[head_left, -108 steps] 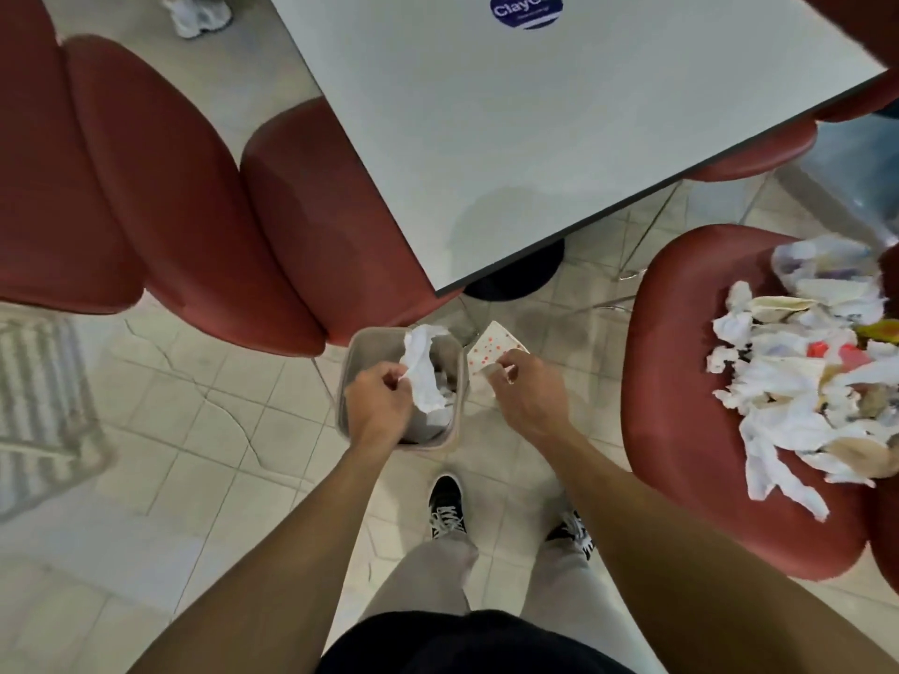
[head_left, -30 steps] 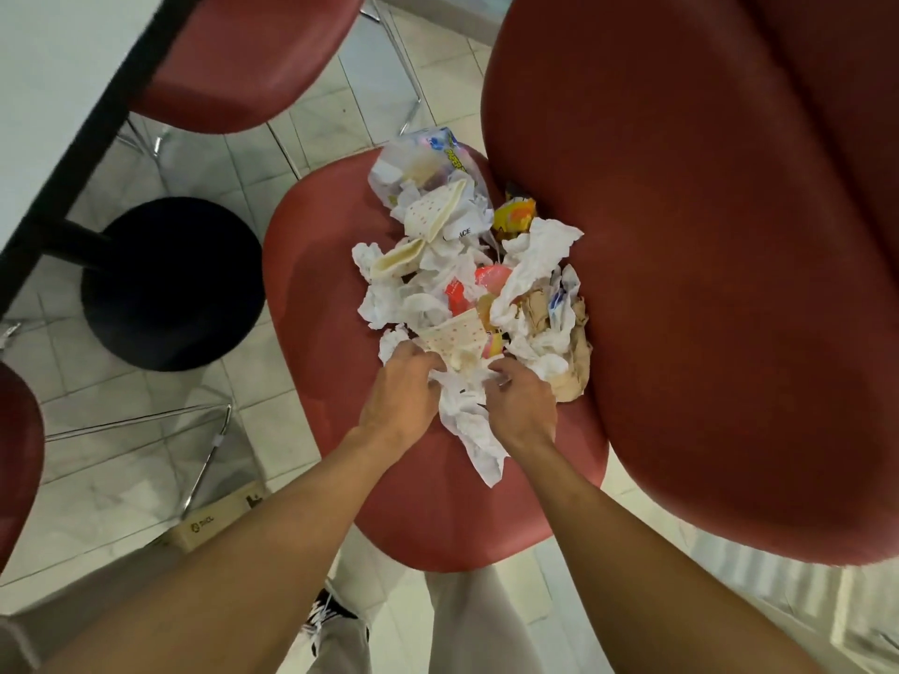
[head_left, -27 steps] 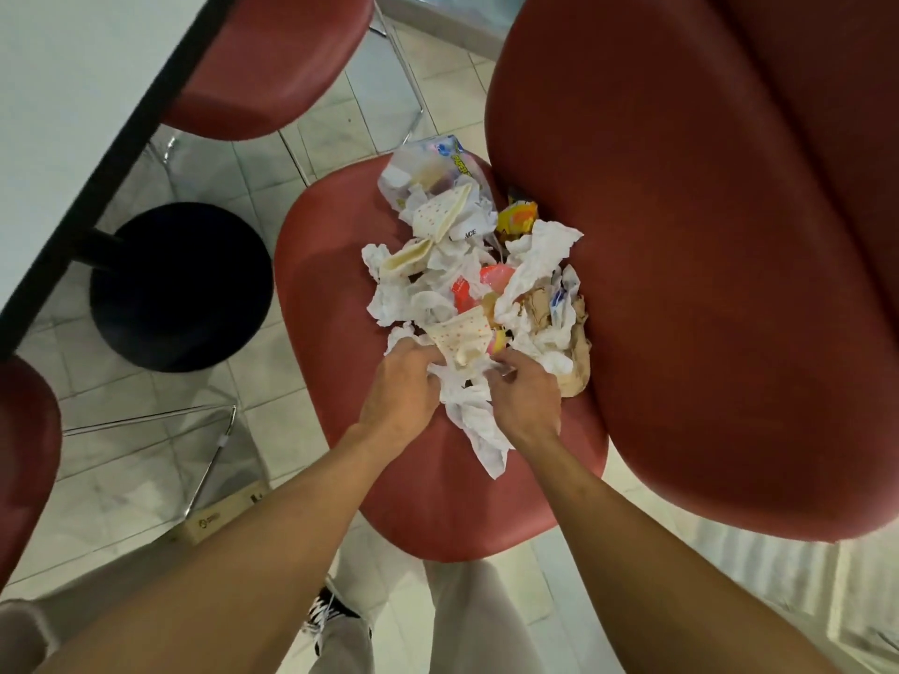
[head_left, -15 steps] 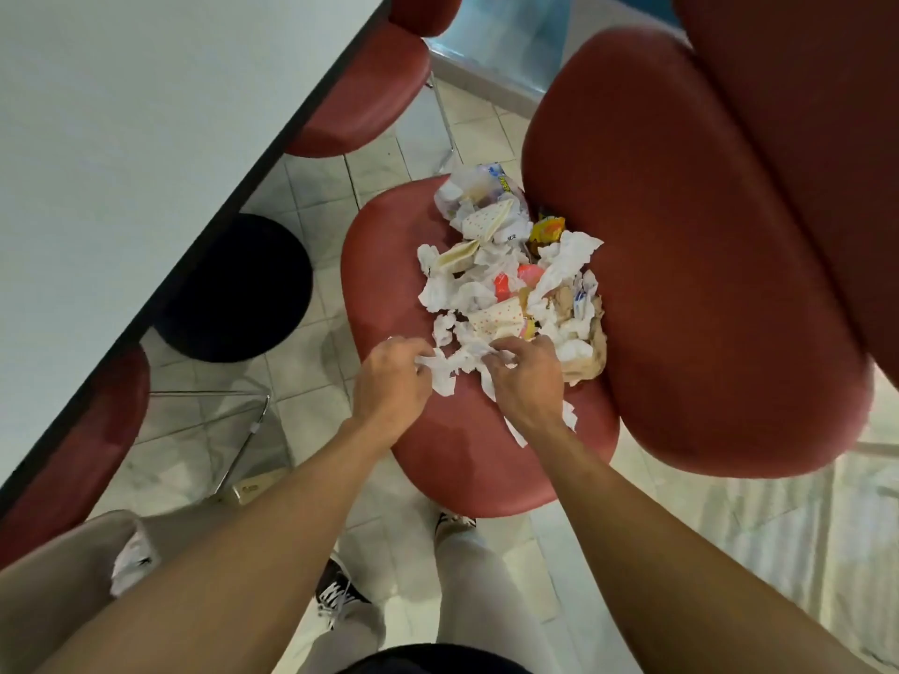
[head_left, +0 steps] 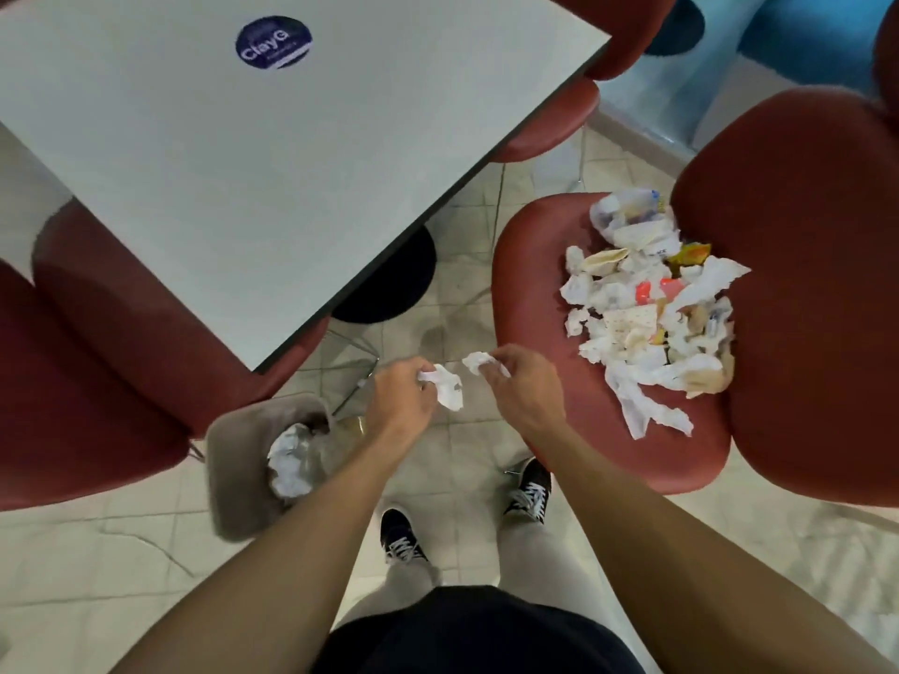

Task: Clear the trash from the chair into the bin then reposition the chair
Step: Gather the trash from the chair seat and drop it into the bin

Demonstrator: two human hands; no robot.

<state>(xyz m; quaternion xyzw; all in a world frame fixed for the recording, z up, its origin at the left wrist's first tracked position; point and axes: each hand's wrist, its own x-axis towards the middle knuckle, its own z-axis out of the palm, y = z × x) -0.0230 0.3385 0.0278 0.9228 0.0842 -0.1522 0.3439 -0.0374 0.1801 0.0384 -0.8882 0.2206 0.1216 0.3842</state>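
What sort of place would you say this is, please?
Probably a cafe or fast-food dining area. A pale table bearing a round branded sticker is ringed by matching red chairs, and food wrappers and napkins litter one seat, above a tiled floor.

both hands have come off the trash pile [head_left: 652, 313] on the chair [head_left: 535, 284]. a second ago they were dug into its near edge; now they hang over the floor between chair and bin [head_left: 233, 459]. the left hand [head_left: 401, 403] pinches a torn white tissue [head_left: 445, 386], the right hand [head_left: 523, 389] a smaller crumpled scrap [head_left: 476, 362]. the pile now lies at 3 o'clock of the hands, the bin at 8 o'clock. the pile's near edge looks thinner.
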